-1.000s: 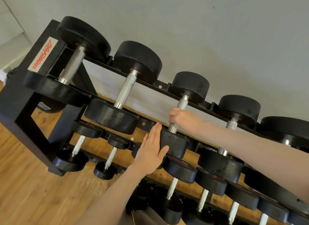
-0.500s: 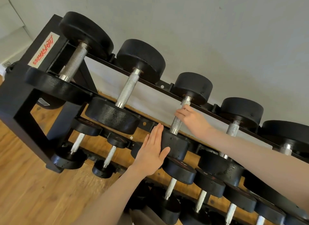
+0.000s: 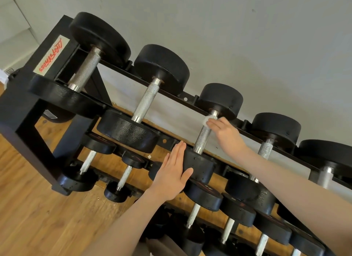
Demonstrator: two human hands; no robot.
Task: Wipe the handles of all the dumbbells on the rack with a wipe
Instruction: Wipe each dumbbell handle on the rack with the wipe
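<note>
1. I am pinching the wipe [image 3: 206, 120] in my right hand [image 3: 227, 135], fingers curled around it, and pressing it on the far end of the third handle [image 3: 203, 135] on the top row, right of centre in the frame, just below the rear weight [image 3: 222, 100].
2. I am laying my left hand [image 3: 171, 176] flat, fingers straight and together, against the near weight [image 3: 200, 167] of the same dumbbell, thumb under its edge. It is holding nothing, only bracing.
3. To do this stroke well, I am judging that the wipe should wrap round the knurled bar and run its whole length down to the shiny collar by the near weight, with a twist so the underside is covered too. The knurling will likely snag the thin wipe, so steady pressure should serve better than a fast drag.
4. My left hand is worth leaving where it is, since the dumbbell could roll in its cradle.
5. Room is tight at the far end: the rear weight and the back rail of the rack [image 3: 22, 111] are sitting right beside my fingertips. The gap on either side of the handle is open down to the lower rows.
6. The two handles at upper left and those at right on the top row, plus the lower rows along the bottom of the frame, are all in reach; I cannot tell which are already wiped.
</note>
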